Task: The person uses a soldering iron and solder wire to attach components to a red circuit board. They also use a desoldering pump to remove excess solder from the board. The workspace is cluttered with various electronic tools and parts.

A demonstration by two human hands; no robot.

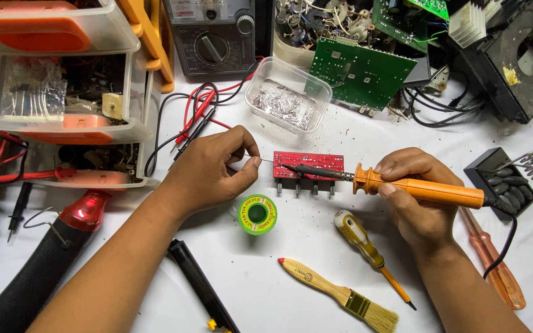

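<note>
A small red circuit board (319, 162) lies on the white table, several black knobs along its near edge. My right hand (411, 203) grips the orange handle of a soldering iron (427, 190); its dark tip rests on the board's left part. My left hand (208, 169) pinches a thin solder wire (268, 161) between thumb and forefinger, its end pointing at the iron's tip. The green solder spool (258, 214) lies just below the board, between my hands.
A clear tub of small metal parts (288, 95), a multimeter (216, 37) with red and black leads, and green boards (360, 73) sit behind. Parts drawers (63, 92) stand left. A yellow screwdriver (365, 243), brush (340, 293), soldering stand (507, 179) and orange screwdriver (495, 265) lie near.
</note>
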